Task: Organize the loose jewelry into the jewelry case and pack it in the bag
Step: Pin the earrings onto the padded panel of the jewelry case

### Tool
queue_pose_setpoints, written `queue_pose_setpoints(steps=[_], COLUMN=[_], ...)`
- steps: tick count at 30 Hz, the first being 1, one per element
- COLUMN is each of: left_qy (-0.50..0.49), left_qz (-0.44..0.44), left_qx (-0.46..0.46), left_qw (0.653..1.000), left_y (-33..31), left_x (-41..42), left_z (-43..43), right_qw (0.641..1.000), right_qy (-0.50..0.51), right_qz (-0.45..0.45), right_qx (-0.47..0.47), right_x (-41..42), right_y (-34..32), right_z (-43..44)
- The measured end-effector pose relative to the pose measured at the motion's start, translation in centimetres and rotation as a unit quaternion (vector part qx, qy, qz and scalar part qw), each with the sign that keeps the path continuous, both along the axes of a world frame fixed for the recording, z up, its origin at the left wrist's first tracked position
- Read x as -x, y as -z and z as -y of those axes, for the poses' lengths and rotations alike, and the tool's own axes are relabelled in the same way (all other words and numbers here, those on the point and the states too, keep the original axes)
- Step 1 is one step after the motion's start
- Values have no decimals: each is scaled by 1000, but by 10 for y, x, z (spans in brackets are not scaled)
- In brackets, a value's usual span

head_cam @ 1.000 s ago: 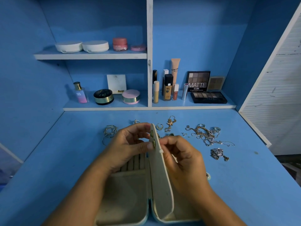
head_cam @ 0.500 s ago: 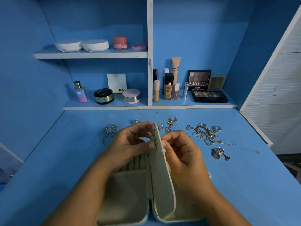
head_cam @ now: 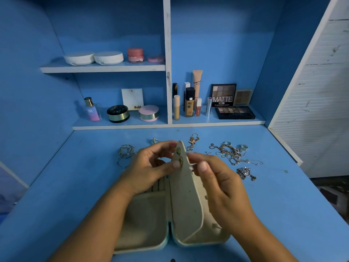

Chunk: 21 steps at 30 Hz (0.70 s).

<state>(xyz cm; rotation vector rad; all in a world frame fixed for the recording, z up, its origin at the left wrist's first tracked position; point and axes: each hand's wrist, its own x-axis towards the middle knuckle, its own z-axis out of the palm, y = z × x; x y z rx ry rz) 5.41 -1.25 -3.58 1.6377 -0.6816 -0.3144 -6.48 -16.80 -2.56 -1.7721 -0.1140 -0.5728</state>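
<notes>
My left hand [head_cam: 151, 167] pinches the stiff, upright flap [head_cam: 187, 201] of the cream jewelry case [head_cam: 149, 220] at a round gold stud [head_cam: 181, 161]; my right hand [head_cam: 219, 178] curls behind it, grip unclear.

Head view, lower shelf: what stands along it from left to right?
perfume bottle, black compact, pink compact, concealer tube, foundation bottle, lip gloss, silver lipstick, MATTE palette

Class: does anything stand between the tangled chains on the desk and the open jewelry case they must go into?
Nothing visible lies on the desk between the tangled chains and the right half of the jewelry case. The upright flap, held by the left hand, screens the left half; the right hand hovers over the right half.
</notes>
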Motion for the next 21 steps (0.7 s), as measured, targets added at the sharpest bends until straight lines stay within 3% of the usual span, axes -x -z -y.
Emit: queue_pose_setpoints(steps=[2,7,12,21], left_qy=[-12,-38,-46,-44], left_qz=[36,139,250,273], left_qx=[-50,-180,-387,-438], left_qw=[998,973,887,856], left_y=[-3,-11,-17,10], left_x=[6,21,36,49], left_z=[6,15,1,-10], right_qw=[999,998,990,947], right_qy=[-28,14,37,42], right_qz=[-6,-54,-119,-188], right_qx=[-16,17,64,258], right_x=[11,25,35,41], right_y=[-4,1,10,31], right_z=[4,18,33,44])
